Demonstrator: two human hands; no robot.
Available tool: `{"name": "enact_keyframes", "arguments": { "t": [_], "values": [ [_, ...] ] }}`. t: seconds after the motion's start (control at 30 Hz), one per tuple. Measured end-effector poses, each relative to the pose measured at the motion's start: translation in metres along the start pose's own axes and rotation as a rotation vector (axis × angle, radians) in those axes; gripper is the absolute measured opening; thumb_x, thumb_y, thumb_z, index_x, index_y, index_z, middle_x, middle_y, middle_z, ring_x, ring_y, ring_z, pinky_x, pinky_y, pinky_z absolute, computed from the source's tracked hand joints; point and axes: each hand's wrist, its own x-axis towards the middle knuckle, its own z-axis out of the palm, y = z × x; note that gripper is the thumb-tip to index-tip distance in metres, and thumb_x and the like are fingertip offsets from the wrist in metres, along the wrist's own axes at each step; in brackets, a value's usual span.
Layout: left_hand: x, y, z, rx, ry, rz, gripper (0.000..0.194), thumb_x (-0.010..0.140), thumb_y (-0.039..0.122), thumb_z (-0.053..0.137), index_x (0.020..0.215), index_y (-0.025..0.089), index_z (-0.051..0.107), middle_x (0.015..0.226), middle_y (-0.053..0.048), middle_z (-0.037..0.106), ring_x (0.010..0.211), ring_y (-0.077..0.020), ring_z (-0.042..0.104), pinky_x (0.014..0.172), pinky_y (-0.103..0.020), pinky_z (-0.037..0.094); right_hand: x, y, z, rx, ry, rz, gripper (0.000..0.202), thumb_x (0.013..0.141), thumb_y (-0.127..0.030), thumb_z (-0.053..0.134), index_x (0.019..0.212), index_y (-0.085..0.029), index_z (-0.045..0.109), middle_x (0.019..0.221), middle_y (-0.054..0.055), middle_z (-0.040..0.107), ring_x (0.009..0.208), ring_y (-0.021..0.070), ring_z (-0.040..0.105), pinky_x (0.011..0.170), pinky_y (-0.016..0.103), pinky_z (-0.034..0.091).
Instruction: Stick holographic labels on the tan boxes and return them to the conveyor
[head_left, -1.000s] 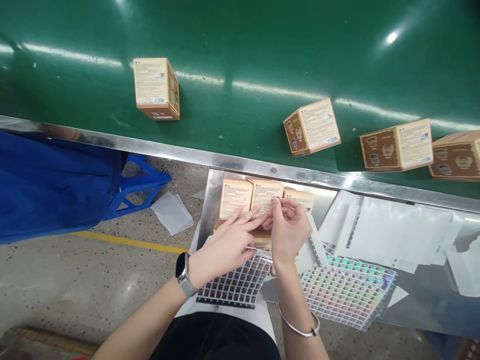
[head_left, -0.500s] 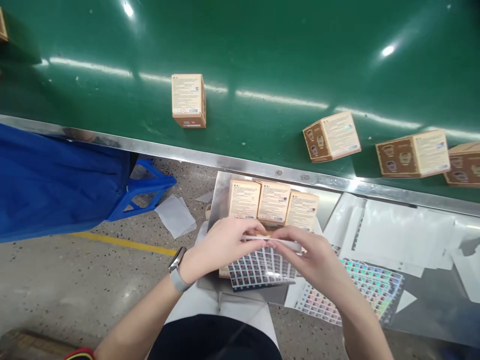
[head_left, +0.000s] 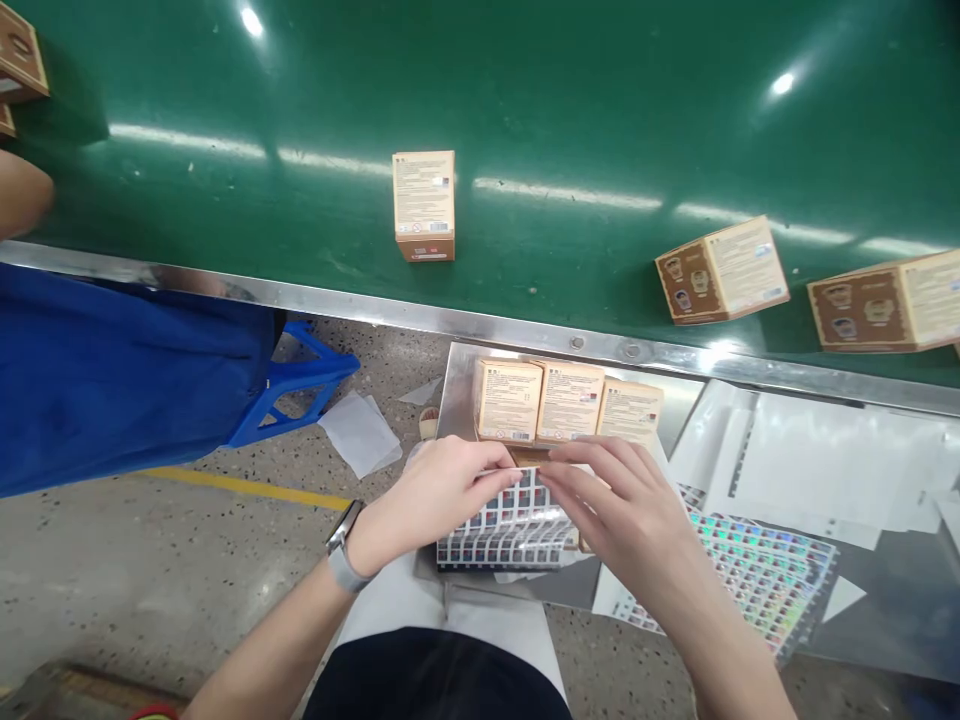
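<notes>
1. Through the head camera I am seeing the left hand pinching the upper edge of a label sheet between thumb and index finger.
2. The right hand is bending its fingers down at that same edge, the tips nearly meeting the left ones; I cannot tell whether they are pinching a label or only touching the sheet.
3. The sheet is hanging between the hands, just on the person's side of three boxes that are standing in a row on a metal shelf.
4. I am judging a crease or tear the likeliest trouble, since the sheet is already bowing and a hard pull could be folding it.
5. A label could be sticking to a fingertip or lifting crooked, because the squares are small and the fingers are crowding one corner.
6. A slack left pinch could be letting the sheet slip off toward the lap.
7. The sheet is looking thin and glossy: rows of dark squares with red touches, pale gaps between them, glare across the bend, and a black strip edging the near side.
</notes>
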Motion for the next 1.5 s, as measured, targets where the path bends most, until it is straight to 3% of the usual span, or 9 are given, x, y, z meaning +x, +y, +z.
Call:
{"name": "enact_keyframes", "arguments": {
  "t": [0.17, 0.33, 0.53, 0.83, 0.93, 1.03, 1.17, 1.3, 1.5],
  "values": [
    [-0.001, -0.004, -0.002, 0.032, -0.039, 0.064, 0.025, 0.098, 0.029, 0.050, 0.083, 0.020, 0.067, 0.067, 0.003, 0.065, 0.057, -0.0113, 0.054, 0.054, -0.023, 0.033, -0.005, 0.002, 0.007, 0.104, 0.000, 0.077, 0.014, 0.095, -0.015, 0.056, 0.104, -0.021, 0.065, 0.099, 0.008, 0.072, 0.093, 0.0224, 0.065, 0.078, 0.038, 0.053],
    [-0.005, -0.004, -0.007, 0.133, -0.059, 0.074, 0.024, 0.099, 0.029, 0.050, 0.086, 0.021, 0.068, 0.062, 0.005, 0.063, 0.055, -0.0112, 0.054, 0.055, -0.024, 0.031, -0.004, 0.002, 0.009, 0.205, -0.090, 0.043, 0.012, 0.097, -0.014, 0.053, 0.097, -0.020, 0.063, 0.085, 0.003, 0.072, 0.077, 0.0168, 0.065, 0.068, 0.031, 0.052],
    [-0.005, -0.004, -0.004, 0.246, -0.012, 0.080, 0.021, 0.099, 0.033, 0.052, 0.090, 0.023, 0.067, 0.071, 0.004, 0.069, 0.059, -0.0129, 0.058, 0.057, -0.025, 0.032, -0.004, -0.008, 0.010, 0.065, 0.001, -0.006, 0.014, 0.095, -0.009, 0.056, 0.101, -0.020, 0.063, 0.086, 0.004, 0.073, 0.075, 0.0177, 0.064, 0.070, 0.034, 0.048],
    [-0.005, -0.004, -0.005, -0.016, -0.001, -0.010, 0.029, 0.099, 0.035, 0.048, 0.084, 0.022, 0.069, 0.060, 0.005, 0.062, 0.054, -0.0120, 0.053, 0.055, -0.026, 0.036, -0.006, -0.016, 0.016, 0.033, 0.205, 0.043, 0.025, 0.087, -0.004, 0.064, 0.100, -0.024, 0.068, 0.096, 0.009, 0.075, 0.089, 0.0236, 0.068, 0.076, 0.039, 0.052],
    [-0.006, -0.009, -0.005, 0.048, 0.034, -0.022, 0.027, 0.098, 0.033, 0.048, 0.085, 0.022, 0.069, 0.067, 0.003, 0.066, 0.064, -0.0153, 0.059, 0.060, -0.028, 0.042, -0.003, -0.017, 0.016, 0.210, 0.242, 0.219, 0.016, 0.086, -0.011, 0.066, 0.089, -0.026, 0.071, 0.095, 0.007, 0.073, 0.090, 0.0231, 0.068, 0.076, 0.039, 0.055],
    [-0.006, -0.022, -0.003, 0.160, 0.063, 0.176, 0.024, 0.098, 0.028, 0.052, 0.083, 0.021, 0.069, 0.108, -0.003, 0.073, 0.108, -0.0229, 0.062, 0.087, -0.037, 0.051, 0.004, -0.016, 0.019, 0.467, 0.303, 0.679, 0.006, 0.085, -0.030, 0.070, 0.081, -0.026, 0.072, 0.083, 0.004, 0.071, 0.076, 0.0200, 0.068, 0.067, 0.035, 0.057],
    [-0.002, -0.036, 0.004, 0.292, -0.057, 0.431, 0.019, 0.096, 0.021, 0.056, 0.082, 0.019, 0.068, 0.158, -0.001, 0.037, 0.152, -0.0271, 0.019, 0.124, -0.051, 0.020, 0.022, -0.010, 0.038, 0.942, 0.423, 1.173, 0.031, 0.071, -0.044, 0.079, 0.088, -0.020, 0.071, 0.059, -0.003, 0.065, 0.046, 0.0121, 0.056, 0.048, 0.029, 0.052],
    [0.002, -0.040, 0.011, 0.361, -0.107, 0.392, 0.018, 0.095, 0.014, 0.054, 0.084, 0.017, 0.068, 0.161, -0.004, 0.030, 0.152, -0.0232, 0.016, 0.126, -0.046, 0.018, 0.037, -0.010, 0.059, 1.146, 0.521, 1.256, 0.039, 0.061, -0.043, 0.085, 0.084, -0.017, 0.068, 0.054, -0.005, 0.062, 0.037, 0.0080, 0.047, 0.038, 0.024, 0.044],
    [0.003, -0.040, 0.010, 0.303, -0.095, 0.380, 0.021, 0.094, 0.013, 0.053, 0.079, 0.017, 0.067, 0.162, -0.004, 0.023, 0.152, -0.0187, 0.015, 0.125, -0.041, 0.022, 0.041, -0.015, 0.070, 1.122, 0.539, 1.206, 0.033, 0.068, -0.044, 0.081, 0.083, -0.017, 0.066, 0.053, -0.006, 0.060, 0.035, 0.0072, 0.046, 0.038, 0.023, 0.042]
  ]
}}
